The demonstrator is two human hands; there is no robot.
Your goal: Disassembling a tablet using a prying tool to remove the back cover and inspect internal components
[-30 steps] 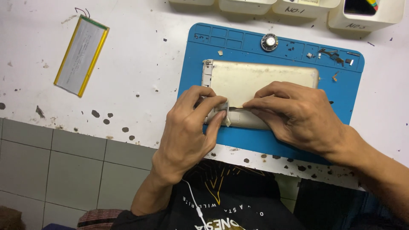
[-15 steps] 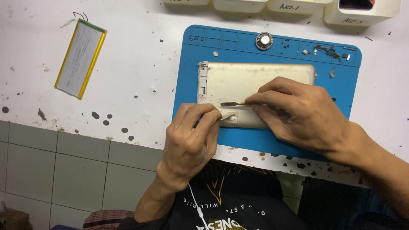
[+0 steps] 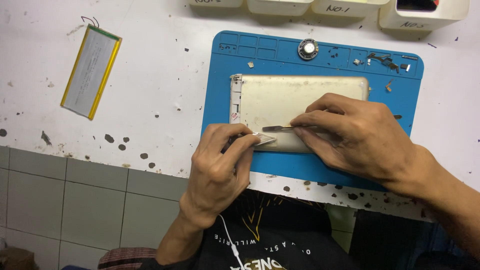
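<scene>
Tablet back shell (image 3: 290,102), cream-coloured and scuffed, is lying flat on the blue silicone work mat (image 3: 220,90), its long side running left to right and its bare frame edge facing left.

Far left on the white, speckled bench (image 3: 160,60), a flat silver battery pouch with yellow edges (image 3: 91,71) is lying tilted, two thin wires sticking out of its upper end, well apart from the mat.

The left hand (image 3: 220,165) is resting at the lower left corner of the shell, thumb and forefinger pinching together on a small pale strip (image 3: 264,139) that is lying against the shell's lower edge.

Just right of that strip, a thin metal pry tool (image 3: 278,128) is lying almost level across the shell, flat tip pointing left. The right hand (image 3: 365,140) is gripping its handle end, fingertips closed on it, palm covering the shell's lower right part.

Along the mat's top row: a small round speaker (image 3: 308,49) is sitting near the middle, and loose small parts (image 3: 385,61) are lying toward the right. White bins (image 3: 425,12) are standing along the top edge of the bench.
</scene>
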